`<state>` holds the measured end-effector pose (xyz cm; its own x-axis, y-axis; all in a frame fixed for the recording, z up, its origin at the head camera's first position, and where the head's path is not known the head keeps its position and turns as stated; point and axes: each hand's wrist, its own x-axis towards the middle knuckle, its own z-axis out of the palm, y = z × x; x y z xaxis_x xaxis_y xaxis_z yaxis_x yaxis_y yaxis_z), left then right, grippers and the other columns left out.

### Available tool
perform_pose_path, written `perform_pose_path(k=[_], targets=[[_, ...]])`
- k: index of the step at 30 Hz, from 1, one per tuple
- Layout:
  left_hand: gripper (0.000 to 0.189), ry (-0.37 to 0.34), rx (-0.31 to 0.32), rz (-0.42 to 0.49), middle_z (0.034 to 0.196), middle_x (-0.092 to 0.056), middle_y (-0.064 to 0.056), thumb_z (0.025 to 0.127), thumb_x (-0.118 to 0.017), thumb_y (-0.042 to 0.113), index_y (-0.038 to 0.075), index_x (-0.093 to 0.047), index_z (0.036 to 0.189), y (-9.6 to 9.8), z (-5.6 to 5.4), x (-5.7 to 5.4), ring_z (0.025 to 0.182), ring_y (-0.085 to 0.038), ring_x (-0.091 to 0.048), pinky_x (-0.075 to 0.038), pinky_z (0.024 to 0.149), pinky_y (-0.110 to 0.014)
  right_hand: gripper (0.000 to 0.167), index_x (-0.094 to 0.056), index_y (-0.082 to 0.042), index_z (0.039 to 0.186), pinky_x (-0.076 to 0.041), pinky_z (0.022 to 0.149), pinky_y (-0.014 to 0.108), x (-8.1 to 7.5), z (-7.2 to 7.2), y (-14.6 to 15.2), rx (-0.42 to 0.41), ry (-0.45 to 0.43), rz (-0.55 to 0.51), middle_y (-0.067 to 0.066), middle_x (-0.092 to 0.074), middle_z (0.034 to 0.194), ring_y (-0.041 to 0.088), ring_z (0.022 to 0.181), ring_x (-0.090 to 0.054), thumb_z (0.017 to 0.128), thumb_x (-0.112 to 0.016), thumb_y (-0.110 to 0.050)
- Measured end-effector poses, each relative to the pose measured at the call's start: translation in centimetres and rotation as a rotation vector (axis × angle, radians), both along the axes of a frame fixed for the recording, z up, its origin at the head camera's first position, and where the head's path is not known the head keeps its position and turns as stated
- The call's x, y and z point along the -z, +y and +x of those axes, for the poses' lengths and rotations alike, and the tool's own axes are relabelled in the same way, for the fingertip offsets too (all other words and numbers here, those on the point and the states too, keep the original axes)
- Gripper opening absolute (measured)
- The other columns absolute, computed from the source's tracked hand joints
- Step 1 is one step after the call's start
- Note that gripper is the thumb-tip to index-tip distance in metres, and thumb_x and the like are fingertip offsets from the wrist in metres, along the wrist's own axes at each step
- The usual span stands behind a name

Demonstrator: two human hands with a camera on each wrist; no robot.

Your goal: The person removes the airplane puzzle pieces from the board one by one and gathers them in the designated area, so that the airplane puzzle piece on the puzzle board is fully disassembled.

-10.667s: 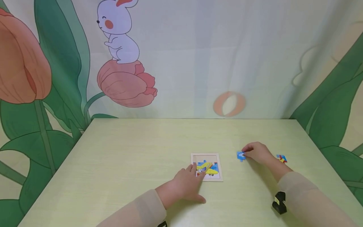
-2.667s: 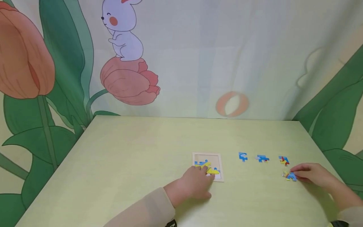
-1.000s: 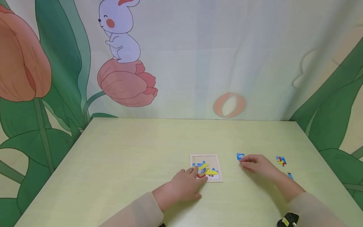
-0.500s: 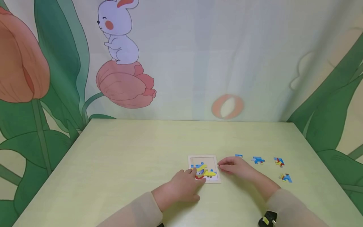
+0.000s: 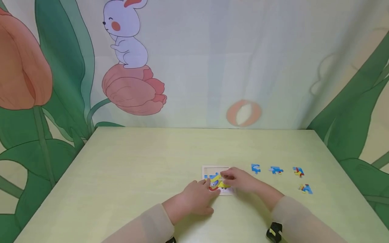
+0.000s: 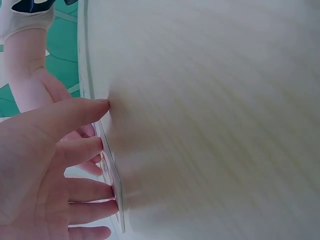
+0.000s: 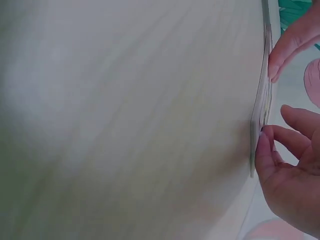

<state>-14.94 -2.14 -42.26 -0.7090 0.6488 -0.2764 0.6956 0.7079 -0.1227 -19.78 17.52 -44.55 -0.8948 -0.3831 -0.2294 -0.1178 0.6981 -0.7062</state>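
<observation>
A small pale puzzle tray [image 5: 209,166] lies flat on the table, with yellow and blue airplane pieces [image 5: 214,180] in its lower part and bare wood along the top. My left hand [image 5: 196,199] rests on the tray's lower left, fingers spread and thumb extended on the near side. At the tray's right side, my right hand [image 5: 241,180] has its thumb and forefinger together on a puzzle piece [image 5: 223,184], mostly covered by the fingers. In the right wrist view those fingertips meet at the thin tray's edge [image 7: 256,135]; the piece itself is hardly visible.
Right of the tray lie loose jigsaw pieces: a blue one [image 5: 256,168], another blue one [image 5: 276,170] and a red-yellow-blue one [image 5: 299,171] in a row, with one more [image 5: 305,189] below. A printed curtain [image 5: 188,67] hangs behind the table [image 5: 136,168].
Over the last second my right hand has moved left from the loose pieces onto the tray. Earlier it set a piece down at lower right. The left hand stays on the tray.
</observation>
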Motion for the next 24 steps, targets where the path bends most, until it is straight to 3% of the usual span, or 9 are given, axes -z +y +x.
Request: perform_pose_path(k=[4, 12, 24], targets=[[0.061, -0.008, -0.01, 0.004, 0.141, -0.042, -0.013, 0.082, -0.059, 0.054, 0.032, -0.046, 0.138, 0.0, 0.0, 0.2, 0.127, -0.025, -0.043, -0.043, 0.093, -0.044, 0.036, -0.06, -0.004, 0.124, -0.044, 0.077, 0.03, -0.1, 0.2, -0.5, -0.021, 0.006, 0.054, 0.0, -0.054, 0.1, 0.015, 0.088, -0.049, 0.089, -0.063, -0.013], [0.061, -0.014, 0.002, 0.026, 0.141, -0.041, -0.015, 0.082, -0.059, 0.053, 0.031, -0.046, 0.138, 0.1, -0.1, 0.5, 0.126, -0.027, -0.043, -0.042, 0.094, -0.045, 0.028, -0.062, -0.008, 0.116, -0.044, 0.077, 0.031, 0.0, 0.1, -0.8, 0.044, -0.005, 0.056, -0.002, -0.055, 0.089, 0.016, 0.084, -0.049, 0.089, -0.063, -0.013], [0.058, 0.018, 0.005, 0.022, 0.139, -0.045, -0.013, 0.082, -0.059, 0.052, 0.031, -0.049, 0.135, 0.3, 0.0, 0.3, 0.125, -0.024, -0.044, -0.045, 0.091, -0.042, 0.01, -0.065, -0.007, 0.098, -0.049, 0.072, 0.028, -1.1, -0.8, -2.0, 0.115, 0.019, 0.118, 0.001, -0.059, 0.085, 0.016, 0.077, -0.053, 0.088, -0.063, -0.009]])
